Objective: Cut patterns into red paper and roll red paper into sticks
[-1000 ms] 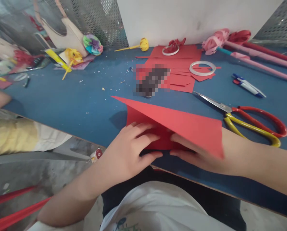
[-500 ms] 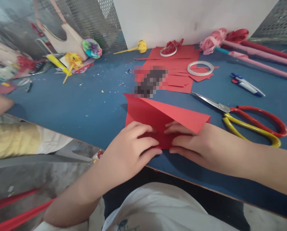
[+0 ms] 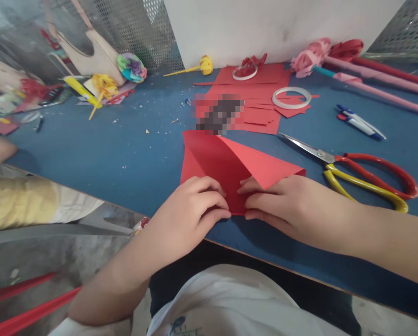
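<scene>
A red paper sheet [image 3: 226, 163], folded over into a triangle, lies on the blue table [image 3: 100, 149] near its front edge. My left hand [image 3: 191, 212] presses its curled fingers down on the paper's near left part. My right hand [image 3: 289, 207] pinches the paper's near corner from the right, fingers pressed together. The fingertips of both hands almost meet at the fold.
Scissors [image 3: 356, 170] with red and yellow handles lie right of the paper. Behind are more red sheets [image 3: 265, 93], two tape rolls [image 3: 292, 98], a pen [image 3: 359, 122], pink and red paper rolls [image 3: 370, 74] and paper flowers [image 3: 131, 66]. Another person's arm [image 3: 23, 200] rests at the left.
The raised flap of the red paper has come down and now lies flat, folded over. Both hands slid together to the paper's near corner.
</scene>
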A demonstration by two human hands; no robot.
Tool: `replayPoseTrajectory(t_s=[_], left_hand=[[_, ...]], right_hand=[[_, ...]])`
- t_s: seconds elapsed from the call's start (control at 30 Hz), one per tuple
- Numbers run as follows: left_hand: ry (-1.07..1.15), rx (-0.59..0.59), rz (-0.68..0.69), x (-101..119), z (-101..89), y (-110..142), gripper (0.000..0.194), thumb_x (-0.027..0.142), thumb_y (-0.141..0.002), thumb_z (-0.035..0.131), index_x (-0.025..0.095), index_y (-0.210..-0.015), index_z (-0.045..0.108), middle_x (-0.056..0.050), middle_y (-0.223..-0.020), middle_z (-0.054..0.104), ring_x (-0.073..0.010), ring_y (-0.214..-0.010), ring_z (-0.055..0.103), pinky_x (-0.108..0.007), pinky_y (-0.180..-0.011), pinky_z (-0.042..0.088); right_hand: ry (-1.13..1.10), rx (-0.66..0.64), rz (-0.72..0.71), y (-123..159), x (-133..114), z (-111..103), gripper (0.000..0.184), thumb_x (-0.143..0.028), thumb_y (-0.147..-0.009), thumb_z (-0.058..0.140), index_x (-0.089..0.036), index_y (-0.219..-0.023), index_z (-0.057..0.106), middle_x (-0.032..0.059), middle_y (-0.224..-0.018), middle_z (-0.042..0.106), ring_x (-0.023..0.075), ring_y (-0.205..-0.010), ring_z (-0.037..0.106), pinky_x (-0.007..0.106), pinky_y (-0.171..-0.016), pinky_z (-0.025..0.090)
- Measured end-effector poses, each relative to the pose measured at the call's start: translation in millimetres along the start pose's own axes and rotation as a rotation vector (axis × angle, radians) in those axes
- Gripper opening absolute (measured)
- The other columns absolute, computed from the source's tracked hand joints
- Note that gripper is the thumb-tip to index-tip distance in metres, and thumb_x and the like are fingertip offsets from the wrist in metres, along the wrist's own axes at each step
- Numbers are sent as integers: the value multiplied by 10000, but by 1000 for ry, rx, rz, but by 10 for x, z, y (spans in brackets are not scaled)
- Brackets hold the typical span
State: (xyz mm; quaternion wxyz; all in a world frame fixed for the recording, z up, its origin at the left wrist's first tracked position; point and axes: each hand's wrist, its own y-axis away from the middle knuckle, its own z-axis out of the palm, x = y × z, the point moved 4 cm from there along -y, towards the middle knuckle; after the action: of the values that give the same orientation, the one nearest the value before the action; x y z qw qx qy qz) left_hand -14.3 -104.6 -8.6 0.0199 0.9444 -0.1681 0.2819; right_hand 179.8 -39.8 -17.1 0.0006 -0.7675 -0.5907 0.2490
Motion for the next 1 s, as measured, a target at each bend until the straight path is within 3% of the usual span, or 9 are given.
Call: replayPoseTrajectory(t_s=[0.27, 0.47, 0.7, 0.87, 1.0], left_hand=[[-31, -56, 96, -3, -25, -68, 176, 260, -1067, 593, 222, -1022, 759, -20, -1095, 690, -158, -996, 659, -317, -900, 515], [-86, -33, 243, -14, -18, -53, 205, 207, -1068, 571, 209, -1093, 774, -55, -1132, 743, -189, -1010, 700, -321, -851, 531], [-140, -28, 262, 39, -19, -68, 200, 212, -1080, 553, 191, -1057, 750, -19, -982, 742, -143, -858, 685, -286, -738, 486], [-370, 54, 314, 106, 25, 5, 225, 164, -1071, 530, 196, -1115, 749, -46, -1021, 733, -181, -873, 633, -344, -780, 465], [-443, 117, 348, 130, 81, 77, 153, 204, -1048, 601, 176, -1109, 738, -45, -1010, 721, -196, -868, 608, -371, -772, 449]], right_hand=[[173, -29, -268, 24, -71, -73, 351, -64, -1064, 431, -171, -1055, 765, 119, -1065, 779, 247, -951, 722, 380, -816, 584], [258, -102, -247, 39, -60, -67, 296, -120, -1071, 499, -189, -982, 773, 53, -919, 732, 191, -742, 623, 317, -594, 450], [257, -74, -319, 28, -24, -90, 316, -93, -1088, 444, -168, -1074, 751, 115, -1100, 767, 235, -917, 696, 368, -734, 567], [145, -67, -323, -2, -10, -125, 357, -104, -1113, 391, -143, -1087, 745, 148, -1139, 771, 271, -1106, 690, 427, -900, 613], [84, -84, -296, -15, 17, -132, 345, -114, -1107, 424, -157, -1047, 761, 140, -1118, 773, 270, -1142, 691, 422, -913, 620]])
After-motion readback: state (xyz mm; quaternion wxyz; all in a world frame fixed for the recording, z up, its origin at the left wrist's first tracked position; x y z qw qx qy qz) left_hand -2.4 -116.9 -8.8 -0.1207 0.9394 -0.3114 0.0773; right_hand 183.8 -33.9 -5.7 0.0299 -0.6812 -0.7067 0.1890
